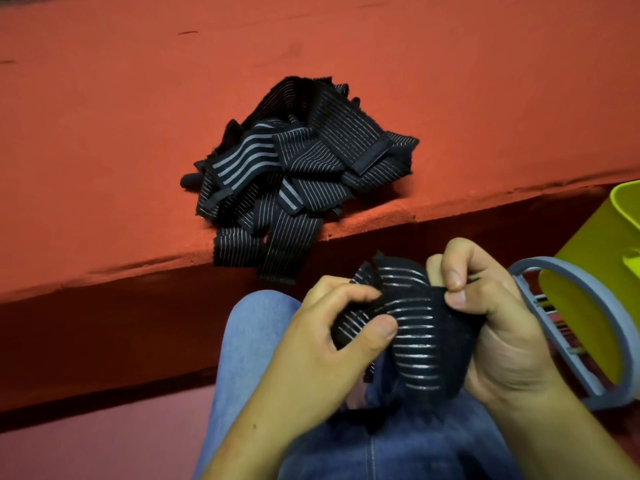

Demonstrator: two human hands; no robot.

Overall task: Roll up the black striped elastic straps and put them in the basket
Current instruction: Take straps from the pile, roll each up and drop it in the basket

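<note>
Black striped strap [412,327] sits over our lap, our left hand [322,344] and right hand [498,327] pinching it with curled fingers; more straps [298,168] lie piled on the far red ledge [104,168], basket [540,265] near right.

Both hands, left [332,336] and right [491,317], gripping striped strap [420,337] over lap, strap pile [294,174] on red ledge [104,150]

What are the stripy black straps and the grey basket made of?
The straps look like woven stretchy fabric, matte black with pale stripes; they fold and droop softly. The basket is probably hard plastic, smooth grey-blue, with a moulded rim.
</note>
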